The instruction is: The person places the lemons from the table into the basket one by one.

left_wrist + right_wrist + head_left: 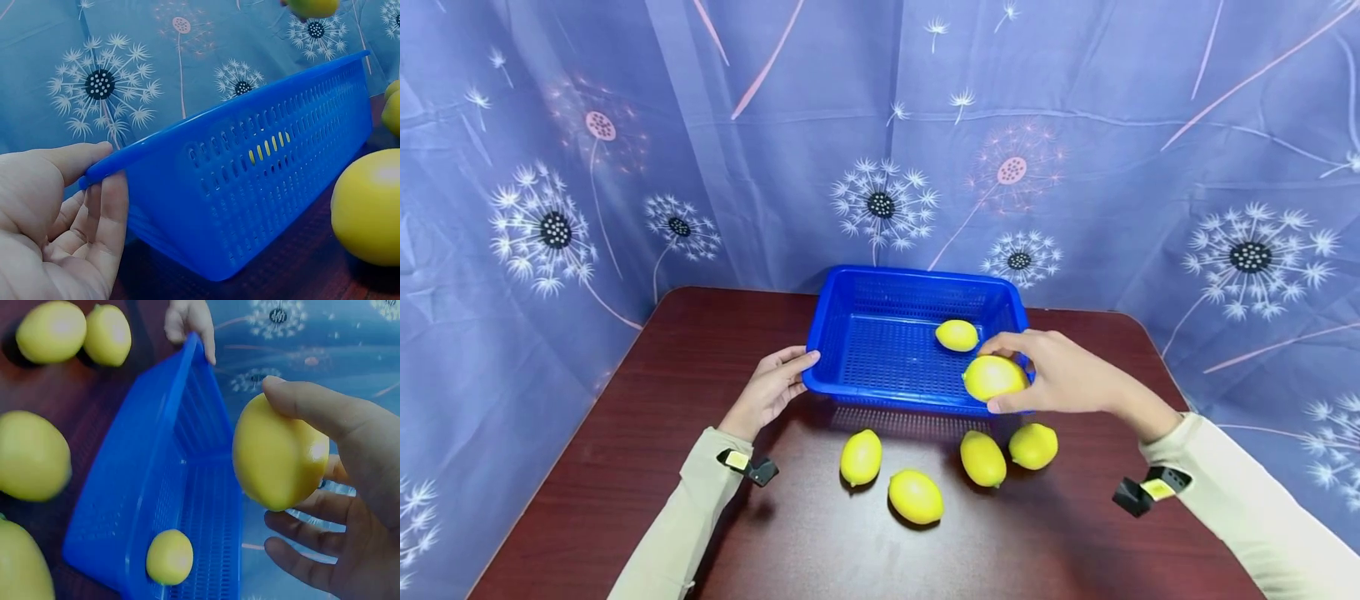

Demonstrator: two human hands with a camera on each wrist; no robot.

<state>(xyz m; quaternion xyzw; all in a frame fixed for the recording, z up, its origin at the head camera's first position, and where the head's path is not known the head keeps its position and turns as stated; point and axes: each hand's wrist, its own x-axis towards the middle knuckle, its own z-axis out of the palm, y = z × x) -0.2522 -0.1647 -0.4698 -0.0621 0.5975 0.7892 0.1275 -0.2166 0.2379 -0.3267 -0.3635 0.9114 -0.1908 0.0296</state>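
Observation:
A blue plastic basket (887,400) with slotted walls stands at the back of the table. My left hand (772,387) pinches its left rim, thumb on top and fingers beneath, as the left wrist view (75,219) also shows. Above the basket's right front part, my right hand (1056,371) holds a lemon (995,378) between thumb and fingers; in the right wrist view this lemon (278,453) is apart from the rim. One lemon (957,335) lies inside the basket on its right side.
In front of the basket several lemons lie on the dark red wooden table (820,550): one at left (861,458), one nearest me (916,497), two at right (982,458). A blue dandelion-print curtain (775,208) hangs behind and beside the table.

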